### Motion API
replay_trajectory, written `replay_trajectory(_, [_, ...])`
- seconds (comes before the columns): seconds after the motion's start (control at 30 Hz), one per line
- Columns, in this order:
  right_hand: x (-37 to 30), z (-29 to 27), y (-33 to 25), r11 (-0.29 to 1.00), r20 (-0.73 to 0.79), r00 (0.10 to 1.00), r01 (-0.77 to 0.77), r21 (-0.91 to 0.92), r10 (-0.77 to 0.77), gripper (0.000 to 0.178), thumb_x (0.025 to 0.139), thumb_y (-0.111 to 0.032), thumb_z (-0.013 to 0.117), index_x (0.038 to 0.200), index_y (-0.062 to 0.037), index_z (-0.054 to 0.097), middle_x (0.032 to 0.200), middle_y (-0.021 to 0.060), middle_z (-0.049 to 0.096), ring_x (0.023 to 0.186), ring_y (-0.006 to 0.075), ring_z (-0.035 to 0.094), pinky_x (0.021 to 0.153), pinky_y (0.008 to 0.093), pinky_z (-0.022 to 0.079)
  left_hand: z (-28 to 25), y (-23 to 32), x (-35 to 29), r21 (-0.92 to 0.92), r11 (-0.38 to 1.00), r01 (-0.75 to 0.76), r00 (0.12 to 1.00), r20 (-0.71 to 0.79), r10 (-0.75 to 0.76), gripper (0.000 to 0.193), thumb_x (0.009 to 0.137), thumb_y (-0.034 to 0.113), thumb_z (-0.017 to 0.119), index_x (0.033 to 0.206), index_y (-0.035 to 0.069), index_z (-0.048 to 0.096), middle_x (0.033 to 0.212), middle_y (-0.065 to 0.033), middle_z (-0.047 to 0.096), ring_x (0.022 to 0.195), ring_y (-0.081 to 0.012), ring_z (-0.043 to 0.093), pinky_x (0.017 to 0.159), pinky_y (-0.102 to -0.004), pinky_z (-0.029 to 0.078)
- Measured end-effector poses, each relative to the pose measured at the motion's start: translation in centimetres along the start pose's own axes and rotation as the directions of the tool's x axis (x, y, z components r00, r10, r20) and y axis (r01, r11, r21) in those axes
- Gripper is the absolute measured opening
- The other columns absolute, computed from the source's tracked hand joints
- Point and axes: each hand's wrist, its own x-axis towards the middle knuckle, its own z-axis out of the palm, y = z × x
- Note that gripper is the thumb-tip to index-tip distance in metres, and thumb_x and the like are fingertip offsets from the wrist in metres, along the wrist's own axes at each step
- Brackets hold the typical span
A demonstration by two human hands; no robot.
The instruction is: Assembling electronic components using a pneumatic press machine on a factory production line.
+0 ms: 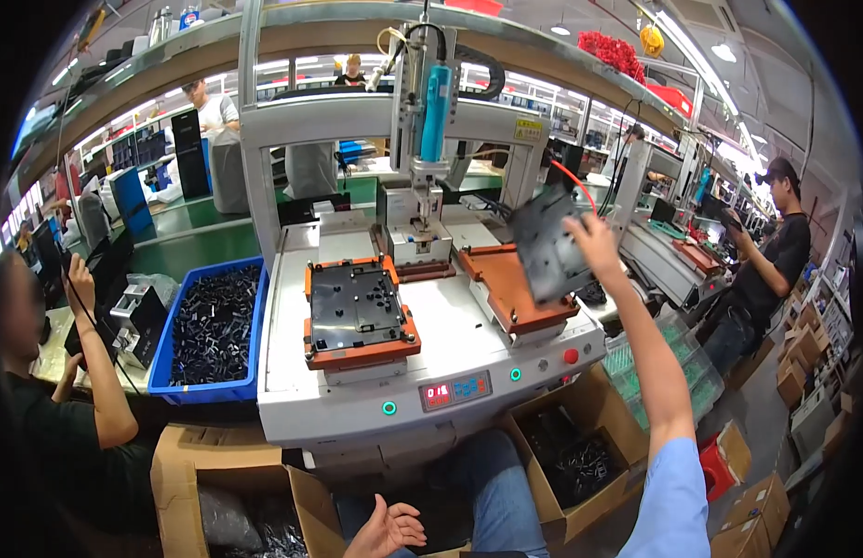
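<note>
My right hand (592, 244) grips the edge of a black plastic panel (546, 246), which is tilted up and slightly blurred. Beneath it is an orange fixture (492, 268) on the right side of a white benchtop machine (450, 327). On the machine's left side, another black panel (355, 302) lies flat in a second orange fixture (371, 354). My left hand (387, 528) is low over my lap, fingers apart and holding nothing. Between the fixtures, the machine's vertical head (425, 177) with a turquoise cylinder points down.
A blue bin (159, 374) of small black parts stands left of the machine. Cardboard boxes (177, 488) (594, 510) flank my legs. A person (54, 409) works close on my left; another person (776, 242) stands at right. A red button (570, 356) sits on the machine's front.
</note>
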Motion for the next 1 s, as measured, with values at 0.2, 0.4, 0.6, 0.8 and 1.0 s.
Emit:
replay_trajectory(0.2, [-1.7,6.9,0.9,0.951,0.458,0.885,0.067,-0.302,0.083,0.053,0.086,-0.047,0.05,0.083,0.0038,0.065,0.082,0.0231,0.064,0.076,0.0392,0.061,0.07,0.0455,0.046,-0.4,-0.1,-0.3,0.002,1.0,-0.027,1.0,-0.002,0.027,0.066,0.091,0.059,0.022,0.112,0.004,0.05,0.087,-0.0175,0.065,0.078,-0.0316,0.067,0.068,-0.0422,0.056])
replay_trajectory(0.4, [-2.5,7.2,0.3,0.864,0.588,0.803,0.222,-0.452,0.101,0.052,0.091,-0.044,0.043,0.085,0.0029,0.066,0.088,0.0228,0.064,0.088,0.0384,0.061,0.077,0.0468,0.046,0.4,0.4,0.0,0.034,0.999,-0.035,0.999,-0.031,0.036,0.063,0.092,0.056,0.024,0.122,0.005,0.045,0.09,-0.0164,0.064,0.079,-0.0312,0.066,0.069,-0.042,0.056])
replay_trajectory(0.6, [0.8,7.3,1.1,0.796,0.322,0.946,0.166,-0.583,0.038,0.054,0.086,-0.053,0.048,0.078,-0.0026,0.068,0.079,0.019,0.066,0.083,0.0353,0.063,0.071,0.045,0.046,0.2,0.0,0.0,0.074,0.997,-0.017,0.997,-0.076,0.023,0.056,0.095,0.05,0.025,0.123,0.006,0.046,0.093,-0.0159,0.064,0.083,-0.0313,0.065,0.072,-0.0425,0.055])
replay_trajectory(0.8, [2.6,12.1,1.7,0.837,0.262,0.964,0.173,-0.519,-0.038,0.053,0.081,-0.053,0.055,0.074,-0.0025,0.068,0.073,0.0193,0.065,0.076,0.035,0.063,0.069,0.044,0.044,0.6,0.6,-0.7,0.158,0.986,-0.059,0.985,-0.151,0.083,0.047,0.096,0.042,0.033,0.122,0.005,0.046,0.094,-0.0157,0.064,0.086,-0.0315,0.065,0.074,-0.0427,0.055])
replay_trajectory(1.0, [6.1,14.0,3.5,0.906,0.523,0.759,-0.21,-0.368,0.388,0.034,0.071,-0.032,0.057,0.085,-0.0037,0.07,0.093,0.0137,0.068,0.091,0.0303,0.064,0.081,0.0382,0.049,-0.4,0.6,-0.6,0.09,0.988,-0.124,0.98,-0.146,0.137,0.039,0.097,0.033,0.04,0.124,0.005,0.045,0.096,-0.0161,0.063,0.087,-0.032,0.064,0.074,-0.0424,0.055])
